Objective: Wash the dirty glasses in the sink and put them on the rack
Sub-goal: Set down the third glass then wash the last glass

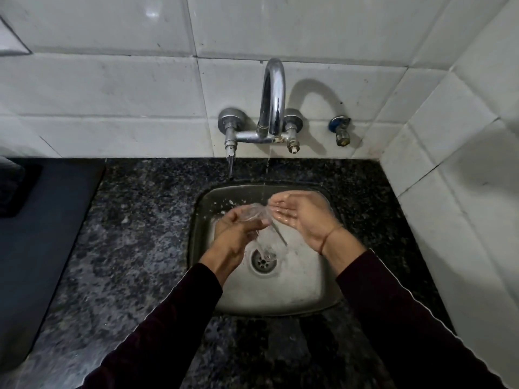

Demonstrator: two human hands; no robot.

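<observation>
Over the square steel sink (280,290), set in the speckled black granite table (134,220), the left hand (238,228) curls round a clear drinking glass (254,213) tilted under the thin stream from the curved chrome tap (273,91). The right hand (297,213) is cupped open, empty, just right of the glass. Best to turn the glass slowly so water reaches inside, keeping the wet grip firm. No rack is in view.

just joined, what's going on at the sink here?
A person is rinsing a clear glass over the steel sink. The left hand grips the glass under a thin stream from the wall tap; the right hand is cupped open beside it, palm up, wet. Water is spilling toward the drain. No rack is in view.
</observation>
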